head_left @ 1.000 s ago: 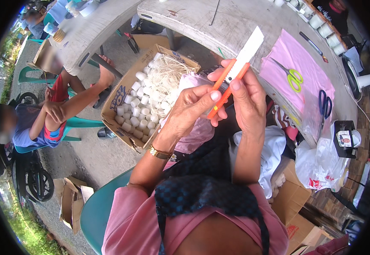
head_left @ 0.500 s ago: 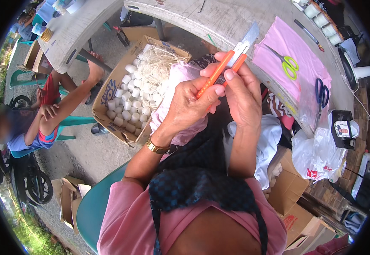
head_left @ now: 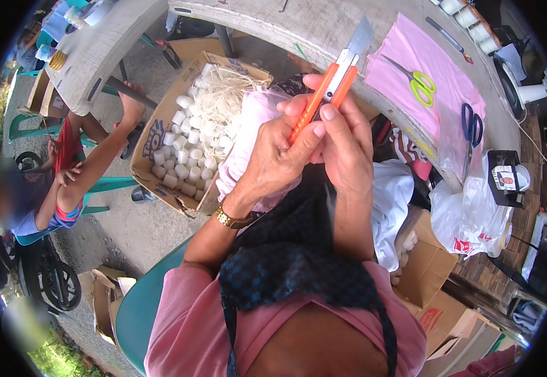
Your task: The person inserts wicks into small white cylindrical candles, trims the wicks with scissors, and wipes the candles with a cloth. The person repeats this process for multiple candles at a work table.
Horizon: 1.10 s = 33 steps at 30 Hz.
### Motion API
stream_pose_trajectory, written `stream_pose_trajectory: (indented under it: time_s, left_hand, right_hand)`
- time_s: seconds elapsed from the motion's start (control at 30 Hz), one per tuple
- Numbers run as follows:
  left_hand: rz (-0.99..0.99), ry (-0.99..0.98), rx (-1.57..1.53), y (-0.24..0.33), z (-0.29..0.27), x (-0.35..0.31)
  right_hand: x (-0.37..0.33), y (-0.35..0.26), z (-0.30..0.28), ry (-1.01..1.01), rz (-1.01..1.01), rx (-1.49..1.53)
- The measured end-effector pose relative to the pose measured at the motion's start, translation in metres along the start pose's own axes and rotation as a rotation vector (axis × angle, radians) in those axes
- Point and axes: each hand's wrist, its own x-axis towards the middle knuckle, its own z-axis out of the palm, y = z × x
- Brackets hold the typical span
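1. Left hand (head_left: 272, 151): closed on orange cutter (head_left: 335, 78), near the table (head_left: 273, 34).
2. Right hand (head_left: 348, 149): fingers around it too.
3. Handling: likely light, stiff; far blade (head_left: 360, 38) probably brittle; grip near handle (head_left: 320, 91).

The left hand (head_left: 280, 147) hides the lower end of the orange plastic-handled cutter (head_left: 345, 81). The upper edge crops the long grey table (head_left: 314, 36). The blue-shirted person (head_left: 29, 198) has a blurred head (head_left: 0, 195).

Looked like a semi-outdoor wkshop w/ orange cutter (head_left: 331, 88), green-handled scissors (head_left: 415, 76) on pink cloth (head_left: 447, 94), far worktable (head_left: 254, 16), cardbd box (head_left: 159, 191) of white cylinders (head_left: 182, 154) & concrete flr (head_left: 129, 232); motorbike (head_left: 60, 286) & greenery (head_left: 66, 359) showed at left.
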Motion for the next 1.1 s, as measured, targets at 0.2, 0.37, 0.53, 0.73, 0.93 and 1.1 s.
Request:
stream_pose_trajectory:
  time_s: [0.2, 0.37, 0.53, 0.73, 0.93, 1.1]
  left_hand:
    - [-0.017, -0.076, -0.063, 0.001, 0.000, 0.003]
    - [-0.043, -0.004, 0.181, 0.003, -0.001, 0.006]
    - [0.129, 0.057, 0.556, -0.030, -0.005, 0.010]
    - [0.189, 0.141, 1.186, -0.107, -0.027, 0.005]
    - [0.328, 0.123, 1.146, -0.121, -0.041, 0.007]
    - [0.296, 0.121, 1.155, -0.116, -0.035, 0.012]
  right_hand:
    - [-0.001, 0.006, -0.001, 0.039, -0.056, -0.002]
    - [0.000, -0.017, -0.015, 0.153, -0.162, -0.154]
    - [-0.006, -0.106, -0.088, 0.741, -0.380, -1.033]
    - [-0.007, -0.168, -0.192, 1.077, -0.071, -1.932]
    - [0.018, -0.206, -0.245, 1.046, 0.636, -1.997]
    - [0.083, -0.210, -0.276, 0.911, 0.436, -2.129]
